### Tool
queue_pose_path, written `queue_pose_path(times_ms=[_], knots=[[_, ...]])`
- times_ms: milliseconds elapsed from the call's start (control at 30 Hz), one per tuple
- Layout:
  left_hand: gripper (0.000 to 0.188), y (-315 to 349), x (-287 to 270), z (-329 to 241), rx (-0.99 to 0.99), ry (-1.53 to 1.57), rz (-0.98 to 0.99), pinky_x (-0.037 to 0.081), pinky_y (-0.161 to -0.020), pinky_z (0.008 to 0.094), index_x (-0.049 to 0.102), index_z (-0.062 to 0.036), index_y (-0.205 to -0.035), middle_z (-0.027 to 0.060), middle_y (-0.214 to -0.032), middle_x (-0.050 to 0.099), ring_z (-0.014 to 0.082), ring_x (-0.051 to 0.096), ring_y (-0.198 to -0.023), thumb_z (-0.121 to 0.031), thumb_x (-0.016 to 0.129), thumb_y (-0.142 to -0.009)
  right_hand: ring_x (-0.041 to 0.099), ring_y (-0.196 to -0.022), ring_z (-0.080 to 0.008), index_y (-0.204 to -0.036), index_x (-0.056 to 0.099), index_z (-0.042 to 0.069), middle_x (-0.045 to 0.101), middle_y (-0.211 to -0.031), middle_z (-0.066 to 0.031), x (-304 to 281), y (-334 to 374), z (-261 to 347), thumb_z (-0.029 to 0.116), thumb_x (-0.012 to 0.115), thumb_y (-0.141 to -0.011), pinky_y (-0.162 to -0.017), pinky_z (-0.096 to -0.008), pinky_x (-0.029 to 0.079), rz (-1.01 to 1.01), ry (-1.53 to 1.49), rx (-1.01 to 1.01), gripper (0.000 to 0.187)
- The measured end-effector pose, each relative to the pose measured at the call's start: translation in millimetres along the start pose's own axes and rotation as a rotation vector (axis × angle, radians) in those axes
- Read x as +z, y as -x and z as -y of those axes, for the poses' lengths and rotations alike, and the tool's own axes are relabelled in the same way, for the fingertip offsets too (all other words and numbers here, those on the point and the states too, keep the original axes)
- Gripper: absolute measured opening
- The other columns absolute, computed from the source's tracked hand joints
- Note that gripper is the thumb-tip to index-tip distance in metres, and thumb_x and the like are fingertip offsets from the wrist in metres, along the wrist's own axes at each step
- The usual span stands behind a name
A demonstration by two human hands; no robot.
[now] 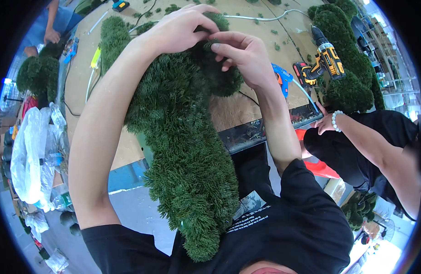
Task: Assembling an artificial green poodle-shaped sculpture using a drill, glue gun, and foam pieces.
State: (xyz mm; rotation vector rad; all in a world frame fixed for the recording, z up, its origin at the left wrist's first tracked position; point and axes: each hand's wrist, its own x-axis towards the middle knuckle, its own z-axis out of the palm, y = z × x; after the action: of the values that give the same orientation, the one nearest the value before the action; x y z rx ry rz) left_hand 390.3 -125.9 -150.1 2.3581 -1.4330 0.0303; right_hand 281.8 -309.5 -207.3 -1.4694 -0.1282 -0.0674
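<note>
A long topiary shape covered in green artificial foliage lies from the worktable's edge down toward my chest. At its far end it bends into a rounded, darker part. My left hand reaches over the far end with its fingers bent and its fingertips drawn together. Facing it from the right, my right hand has thumb and forefinger closing around a small green sprig. The fingertips of both hands nearly meet there. What my left fingertips hold is hidden.
On the brown worktable lie a yellow-black cordless drill, a blue glue gun, a white cord and loose green bits. More foliage shapes stand at the right. A co-worker's hand rests at the table edge; another person is far left.
</note>
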Motion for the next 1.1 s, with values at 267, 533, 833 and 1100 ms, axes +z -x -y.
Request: queue_pose_path(times_ms=[267, 533, 833, 1100], knots=[[0.021, 11, 0, 1, 0.049, 0.073, -0.032, 0.045, -0.107, 0.0458, 0.081, -0.0110, -0.104, 0.0208, -0.141, 0.059, 0.0384, 0.054, -0.130, -0.008, 0.066, -0.089, 0.068, -0.065, -0.0114, -0.110, 0.073, -0.006, 0.076, -0.088, -0.0106, 16, 3, 2, 0.006, 0.075, -0.088, -0.052, -0.0248, 0.054, -0.147, 0.303, 0.084, 0.025], [0.018, 15, -7, -4, 0.036, 0.125, -0.006, 0.049, -0.100, 0.0446, 0.081, -0.0123, -0.101, 0.0137, -0.127, 0.065, 0.0358, 0.060, -0.119, -0.009, 0.070, -0.088, 0.066, -0.063, -0.0110, -0.109, 0.070, -0.009, 0.075, -0.090, -0.0104, 14, 3, 6, 0.005, 0.074, -0.090, -0.055, -0.0233, 0.054, -0.228, 0.272, 0.210, 0.025], [0.018, 20, -7, -5, 0.050, 0.125, 0.009, 0.049, -0.100, 0.0430, 0.082, -0.0137, -0.101, 0.0107, -0.127, 0.065, 0.0324, 0.059, -0.121, -0.010, 0.071, -0.088, 0.065, -0.058, -0.0107, -0.105, 0.072, -0.009, 0.074, -0.084, -0.0104, 8, -2, 6, 0.004, 0.074, -0.087, -0.050, -0.0231, 0.054, -0.247, 0.271, 0.255, 0.022], [0.019, 10, 7, 6, 0.058, 0.118, -0.002, 0.050, -0.099, 0.0424, 0.082, -0.0129, -0.101, 0.0108, -0.125, 0.066, 0.0313, 0.059, -0.121, -0.009, 0.071, -0.087, 0.063, -0.055, -0.0089, -0.105, 0.073, -0.006, 0.073, -0.081, -0.0085, 12, 2, 4, 0.005, 0.078, -0.087, -0.045, -0.0216, 0.049, -0.281, 0.272, 0.228, 0.022]])
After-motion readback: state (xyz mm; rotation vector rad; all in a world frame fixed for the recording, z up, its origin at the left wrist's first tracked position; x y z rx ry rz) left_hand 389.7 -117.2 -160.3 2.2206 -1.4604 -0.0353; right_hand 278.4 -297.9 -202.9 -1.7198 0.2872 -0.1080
